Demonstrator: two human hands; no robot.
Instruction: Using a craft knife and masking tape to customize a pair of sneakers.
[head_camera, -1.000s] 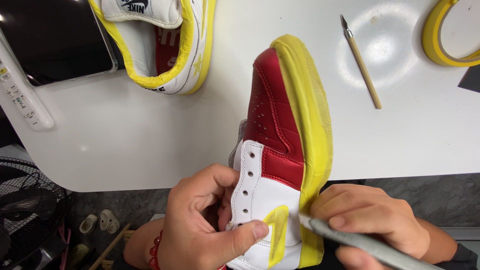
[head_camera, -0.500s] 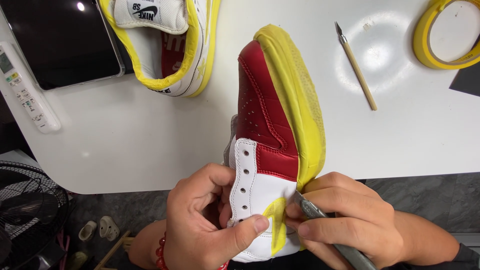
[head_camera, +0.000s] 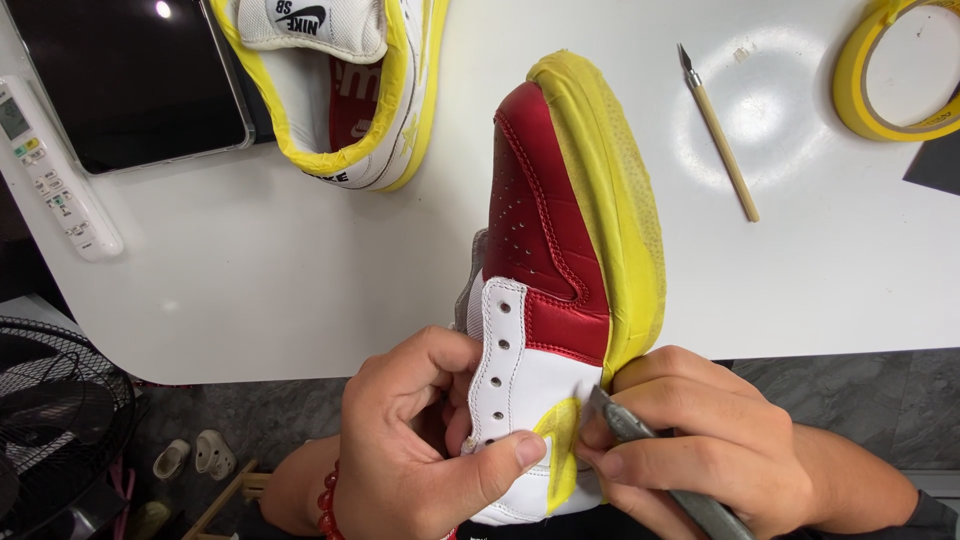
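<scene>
A red and white sneaker (head_camera: 545, 260) with yellow tape over its sole is held toe-away over the table's near edge. My left hand (head_camera: 420, 450) grips its white eyelet side, thumb pressing beside a yellow tape piece (head_camera: 560, 450) on the white panel. My right hand (head_camera: 700, 450) holds a grey metal craft knife (head_camera: 650, 450), its tip against that tape piece.
A second sneaker (head_camera: 350, 90) edged in yellow tape lies at the back on the white table (head_camera: 250, 260). A wooden-handled knife (head_camera: 718, 135) and a yellow tape roll (head_camera: 885, 75) sit at the right. A dark tablet (head_camera: 120, 80) and white remote (head_camera: 55, 170) lie left. A fan (head_camera: 50, 420) stands below.
The knife in my right hand moved left and up until its tip met the yellow tape piece. The view shifted slightly, the shoe now sitting a little higher.
</scene>
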